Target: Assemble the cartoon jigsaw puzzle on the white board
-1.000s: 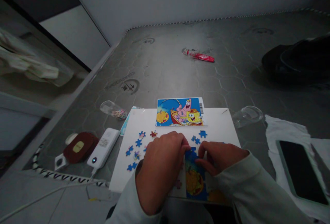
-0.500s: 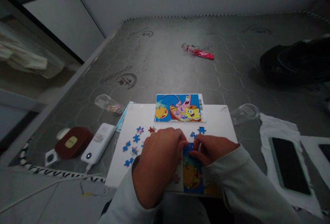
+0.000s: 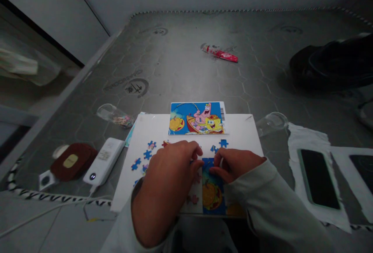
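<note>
A partly assembled jigsaw puzzle (image 3: 212, 196), blue with a burger picture, lies on a white board (image 3: 124, 183) close to me. My left hand (image 3: 170, 177) is curled at the puzzle's upper left, thumb and index fingertips slightly apart with nothing visible between them. On the upper right edge, my right hand (image 3: 237, 163) grips the puzzle with bent thumb and index finger. Loose jigsaw pieces (image 3: 147, 154) are scattered left of my left hand, some hidden by it. Two blue pieces (image 3: 223, 143) lie beyond my right hand. A cartoon picture card (image 3: 198, 118) lies at the board's far edge.
A clear tube of small bits (image 3: 124, 120) and a white power bank (image 3: 104, 160) lie left, near a brown case (image 3: 74, 162). Right are an empty clear tube (image 3: 272, 123) and a phone (image 3: 319, 179) on white tissue. A red tube (image 3: 220, 53) lies farther back.
My left thumb and index finger have parted slightly and drawn off the puzzle's top edge. My right hand stays at the upper right. The whole view has shifted a little.
</note>
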`<act>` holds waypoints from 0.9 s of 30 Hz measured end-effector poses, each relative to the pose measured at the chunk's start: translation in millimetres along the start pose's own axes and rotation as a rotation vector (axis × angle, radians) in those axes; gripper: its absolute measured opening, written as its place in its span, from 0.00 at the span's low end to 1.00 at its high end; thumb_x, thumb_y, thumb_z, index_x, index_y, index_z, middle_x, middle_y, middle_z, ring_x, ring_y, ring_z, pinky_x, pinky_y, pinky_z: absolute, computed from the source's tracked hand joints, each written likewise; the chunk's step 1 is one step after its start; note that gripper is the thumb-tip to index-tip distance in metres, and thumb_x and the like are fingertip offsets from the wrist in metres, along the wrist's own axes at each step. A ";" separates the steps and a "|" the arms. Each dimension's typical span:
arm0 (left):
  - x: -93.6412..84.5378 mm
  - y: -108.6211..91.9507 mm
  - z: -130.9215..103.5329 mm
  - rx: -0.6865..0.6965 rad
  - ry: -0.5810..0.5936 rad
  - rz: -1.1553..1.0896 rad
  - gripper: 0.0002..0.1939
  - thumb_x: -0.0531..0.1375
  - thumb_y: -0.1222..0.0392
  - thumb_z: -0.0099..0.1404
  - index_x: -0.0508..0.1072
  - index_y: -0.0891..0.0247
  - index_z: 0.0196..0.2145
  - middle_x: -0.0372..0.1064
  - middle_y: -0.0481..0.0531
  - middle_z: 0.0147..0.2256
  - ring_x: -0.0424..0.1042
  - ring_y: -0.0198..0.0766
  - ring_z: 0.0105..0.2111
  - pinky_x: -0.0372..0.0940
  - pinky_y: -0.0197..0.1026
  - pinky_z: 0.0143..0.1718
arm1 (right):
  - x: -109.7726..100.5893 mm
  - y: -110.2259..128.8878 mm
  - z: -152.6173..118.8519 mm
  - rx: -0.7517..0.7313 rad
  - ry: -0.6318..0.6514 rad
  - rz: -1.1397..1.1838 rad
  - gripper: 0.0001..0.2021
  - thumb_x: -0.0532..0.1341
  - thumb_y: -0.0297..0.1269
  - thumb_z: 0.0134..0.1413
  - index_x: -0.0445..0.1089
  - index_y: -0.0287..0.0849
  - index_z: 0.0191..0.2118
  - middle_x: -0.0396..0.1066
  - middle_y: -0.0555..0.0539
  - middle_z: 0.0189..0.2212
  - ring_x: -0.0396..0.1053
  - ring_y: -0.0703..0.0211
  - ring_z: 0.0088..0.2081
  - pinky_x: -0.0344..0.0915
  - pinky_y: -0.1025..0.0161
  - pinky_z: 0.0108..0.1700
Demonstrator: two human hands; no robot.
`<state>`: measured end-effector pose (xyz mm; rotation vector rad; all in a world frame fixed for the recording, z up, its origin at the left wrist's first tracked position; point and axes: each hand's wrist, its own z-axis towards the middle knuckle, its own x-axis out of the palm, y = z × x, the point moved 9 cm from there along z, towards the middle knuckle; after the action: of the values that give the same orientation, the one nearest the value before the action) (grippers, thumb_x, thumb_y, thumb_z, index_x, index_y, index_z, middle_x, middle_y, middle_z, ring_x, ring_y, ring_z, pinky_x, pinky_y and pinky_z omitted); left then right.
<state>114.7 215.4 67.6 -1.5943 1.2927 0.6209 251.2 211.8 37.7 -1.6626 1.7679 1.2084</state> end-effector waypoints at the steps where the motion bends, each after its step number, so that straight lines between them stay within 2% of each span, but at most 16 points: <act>1: -0.3 0.5 -0.4 -0.002 -0.003 0.006 0.08 0.63 0.57 0.66 0.79 0.52 0.43 0.81 0.47 0.42 0.78 0.49 0.43 0.64 0.48 0.42 | -0.6 0.8 -0.1 -0.002 0.006 0.004 0.05 0.66 0.42 0.57 0.74 0.48 0.36 0.76 0.52 0.28 0.70 0.62 0.30 0.55 0.64 0.31; 10: 9.1 -0.6 3.9 -0.004 0.039 -0.028 0.04 0.63 0.57 0.65 0.79 0.53 0.36 0.80 0.46 0.36 0.77 0.47 0.37 0.62 0.47 0.39 | -5.3 0.6 -4.2 0.035 -0.050 0.007 0.04 0.66 0.41 0.56 0.74 0.49 0.34 0.75 0.53 0.27 0.69 0.62 0.30 0.52 0.64 0.30; 14: 10.9 0.7 6.3 -0.026 0.076 -0.044 0.07 0.60 0.58 0.66 0.80 0.53 0.36 0.81 0.47 0.35 0.77 0.46 0.36 0.62 0.46 0.39 | -3.9 -0.5 -4.5 0.030 -0.041 0.027 0.03 0.65 0.40 0.57 0.75 0.49 0.34 0.75 0.54 0.27 0.70 0.62 0.30 0.51 0.63 0.29; 20: 10.9 -1.2 10.9 -0.051 0.101 -0.039 0.08 0.59 0.57 0.66 0.79 0.52 0.34 0.80 0.46 0.35 0.76 0.46 0.36 0.61 0.45 0.36 | 4.9 -6.3 0.3 0.028 -0.002 0.122 0.04 0.66 0.40 0.55 0.74 0.48 0.33 0.74 0.53 0.25 0.70 0.62 0.28 0.55 0.63 0.31; 27: 8.1 0.4 8.3 -0.116 0.121 -0.020 0.10 0.58 0.57 0.68 0.79 0.52 0.33 0.80 0.47 0.34 0.76 0.45 0.36 0.59 0.44 0.36 | -2.3 -1.7 -4.6 -0.005 -0.132 0.042 0.04 0.67 0.37 0.53 0.72 0.49 0.31 0.72 0.56 0.22 0.68 0.64 0.25 0.52 0.65 0.28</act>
<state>118.2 219.2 57.2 -1.7606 1.3484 0.6047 254.4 209.6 41.4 -1.5190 1.7282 1.3105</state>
